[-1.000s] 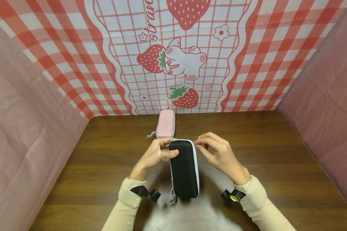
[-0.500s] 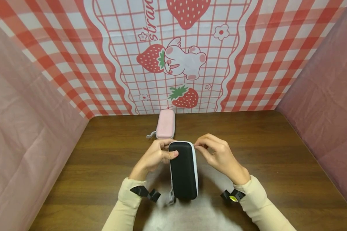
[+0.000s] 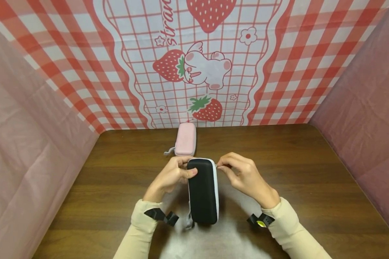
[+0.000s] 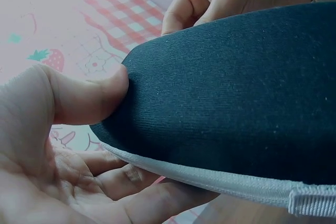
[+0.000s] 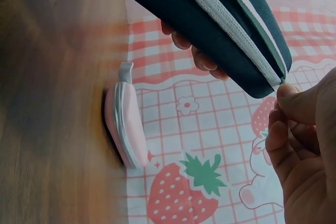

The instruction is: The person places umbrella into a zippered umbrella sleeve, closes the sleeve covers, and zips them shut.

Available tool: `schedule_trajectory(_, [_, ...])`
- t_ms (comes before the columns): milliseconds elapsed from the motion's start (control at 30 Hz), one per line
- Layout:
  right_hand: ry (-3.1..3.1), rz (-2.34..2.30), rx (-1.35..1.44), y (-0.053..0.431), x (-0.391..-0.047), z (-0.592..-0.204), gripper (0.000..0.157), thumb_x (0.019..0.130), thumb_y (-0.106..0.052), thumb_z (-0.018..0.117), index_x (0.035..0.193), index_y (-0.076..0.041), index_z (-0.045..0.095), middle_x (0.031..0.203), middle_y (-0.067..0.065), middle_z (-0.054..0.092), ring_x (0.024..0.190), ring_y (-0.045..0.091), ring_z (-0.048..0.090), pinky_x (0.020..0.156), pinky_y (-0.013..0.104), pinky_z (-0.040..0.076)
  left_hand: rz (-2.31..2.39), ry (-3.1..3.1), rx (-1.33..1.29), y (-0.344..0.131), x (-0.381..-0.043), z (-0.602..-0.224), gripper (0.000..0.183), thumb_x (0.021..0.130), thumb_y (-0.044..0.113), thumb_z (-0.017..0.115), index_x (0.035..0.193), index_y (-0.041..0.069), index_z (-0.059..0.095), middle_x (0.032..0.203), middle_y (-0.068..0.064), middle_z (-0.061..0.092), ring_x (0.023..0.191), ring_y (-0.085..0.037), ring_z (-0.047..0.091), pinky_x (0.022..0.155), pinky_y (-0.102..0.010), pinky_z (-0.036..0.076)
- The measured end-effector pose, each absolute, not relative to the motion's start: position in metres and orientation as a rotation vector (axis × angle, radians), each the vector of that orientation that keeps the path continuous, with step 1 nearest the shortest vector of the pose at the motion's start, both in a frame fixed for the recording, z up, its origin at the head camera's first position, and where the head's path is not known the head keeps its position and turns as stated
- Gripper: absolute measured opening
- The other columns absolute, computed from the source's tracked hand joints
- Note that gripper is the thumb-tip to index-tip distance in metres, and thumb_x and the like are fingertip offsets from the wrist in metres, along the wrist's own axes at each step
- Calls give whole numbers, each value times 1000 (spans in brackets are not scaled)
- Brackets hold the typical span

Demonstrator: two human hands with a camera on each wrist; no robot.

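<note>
A black hard-shell zip case [image 3: 201,196] with white zipper trim stands tilted above the table. My left hand [image 3: 172,175] grips its far left end, thumb on the black face and fingers behind. At the far right corner, my right hand [image 3: 244,175] pinches the small zipper pull. The right wrist view shows the zipper [image 5: 223,27] parted along the side, with a dark gap between its two edges. What lies inside cannot be seen. A grey strap loop [image 3: 189,221] hangs at the case's near left. In the left wrist view, the black face [image 4: 226,98] hides the right fingertips.
Beyond the left hand, a smaller pink zip case [image 3: 186,139] with a grey strap lies on the brown wooden table [image 3: 295,162]. A red-and-white strawberry cloth [image 3: 207,72] hangs at the back. Pink cloth walls [image 3: 29,144] flank both sides.
My right hand has moved slightly down along the case's right edge with the zipper pull. The black case has shifted a little left and down. The pink case has stayed put.
</note>
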State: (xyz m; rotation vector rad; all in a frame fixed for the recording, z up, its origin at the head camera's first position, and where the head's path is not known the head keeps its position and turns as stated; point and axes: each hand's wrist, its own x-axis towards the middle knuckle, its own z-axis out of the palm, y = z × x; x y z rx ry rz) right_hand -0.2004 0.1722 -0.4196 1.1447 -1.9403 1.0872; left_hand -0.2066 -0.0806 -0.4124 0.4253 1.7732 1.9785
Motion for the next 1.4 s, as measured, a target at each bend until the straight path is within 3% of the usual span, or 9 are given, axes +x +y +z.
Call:
schedule_trajectory(300, [-1936,1051,1162,172,-199,-418,17,101,-15,65,94,-2,74,92,3,72,80,15,68,73,25,56,1982,1750,423,-82,-207,-414,37,95,0,61,127,-18,56,90,2,73,82,-13,71,69,-30,60])
schedule_trajectory(500, [-1939,1034,1188,171,-199,-418,15,101,-13,65,94,-2,73,92,3,71,80,14,67,71,24,55,1990,1799,466,-84,-209,-414,42,94,0,61,131,-18,54,91,5,73,77,-10,70,64,-26,57])
schedule_trajectory(633, [-1940,1029,1193,171,-199,-417,5,96,-5,70,94,-2,73,91,3,71,80,14,67,71,24,54,1979,1864,545,-86,-210,-416,44,92,0,63,132,-18,55,96,5,74,79,-7,70,67,-23,56])
schedule_trajectory(667, [-1939,1034,1192,172,-199,-417,1,94,-1,72,93,-1,73,91,4,71,80,14,67,72,24,55,1976,1877,565,-87,-210,-416,45,92,0,64,132,-17,55,98,4,74,81,-7,71,69,-23,56])
schedule_trajectory(800, [-1941,1063,1187,172,-197,-417,8,88,5,76,94,-1,73,91,4,71,80,15,67,73,25,55,1958,1921,651,-88,-211,-417,49,91,1,67,133,-18,53,108,-9,74,89,-9,73,79,-25,59])
schedule_trajectory(867, [-1939,1070,1185,173,-197,-418,1,92,-1,73,94,-1,73,91,4,71,80,15,68,73,25,55,1933,1972,696,-88,-211,-417,50,90,4,68,133,-17,54,110,-16,73,90,-9,73,80,-25,59])
schedule_trajectory(1067, [-1914,1073,1190,172,-199,-418,17,101,-14,66,94,-1,73,91,4,71,79,15,67,70,24,54,1888,2111,814,-89,-212,-420,50,91,13,71,133,-12,58,115,-29,70,93,-8,72,83,-25,58])
schedule_trajectory(1233, [-1902,1101,1170,171,-199,-417,18,100,-17,66,94,-2,74,91,4,71,76,12,62,67,21,51,1847,2219,863,-87,-209,-416,47,92,16,74,131,-9,62,112,-27,72,91,-8,72,81,-26,60])
schedule_trajectory(1400, [-1887,1127,1167,172,-198,-415,15,100,-16,68,96,-3,74,93,5,71,78,13,62,69,21,51,1755,2327,969,-87,-204,-408,42,89,8,79,128,-4,65,106,-18,75,88,-8,72,79,-30,62])
